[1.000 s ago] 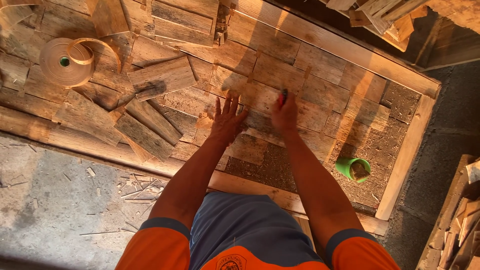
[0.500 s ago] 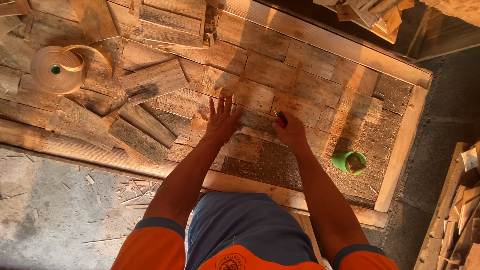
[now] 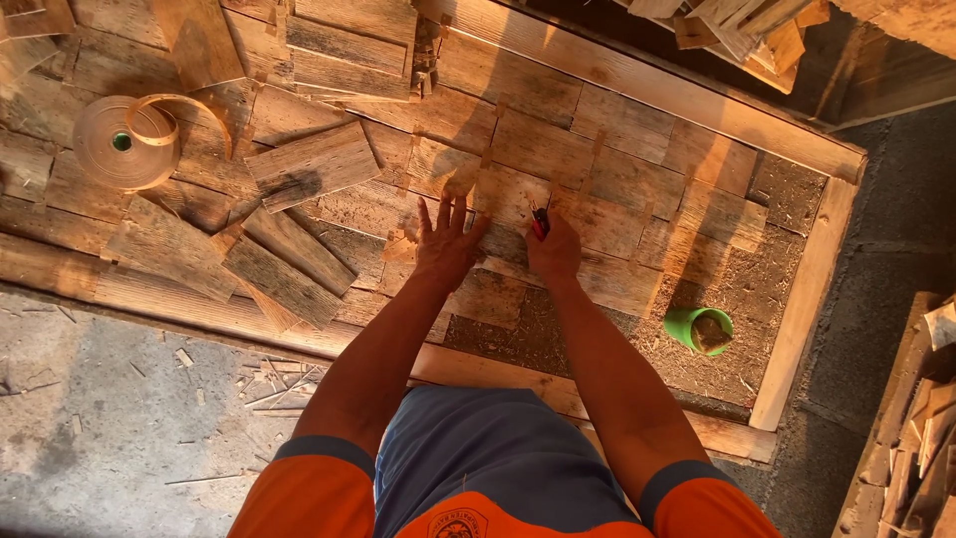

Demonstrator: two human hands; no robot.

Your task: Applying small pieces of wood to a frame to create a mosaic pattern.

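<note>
The person leans over a large wooden frame (image 3: 803,299) laid flat, its bed partly covered with weathered boards fitted edge to edge like tiles. The left hand (image 3: 445,244) lies flat, fingers spread and grasping nothing, pressing on a board (image 3: 498,199) near the middle of the frame. The right hand (image 3: 554,249) is clenched around a small tool (image 3: 539,221) with a red and dark body, its tip set on the same row of boards just beside the left fingertips; what kind of tool it is cannot be told at this size. Judged from this, the step in hand is marking or fixing the board last fitted, the left hand steadying it. The lower right of the bed shows bare, fibrous backing (image 3: 737,289), so the covering appears well advanced but unfinished. A green cup (image 3: 698,330) lies on that bare patch. Loose boards (image 3: 311,164) are heaped to the left, beside a coil of tan strip (image 3: 123,142). The next move would call for firm downward pressure from the left hand so the board cannot shift, and for the tool to be kept clear of the spread fingers.
</note>
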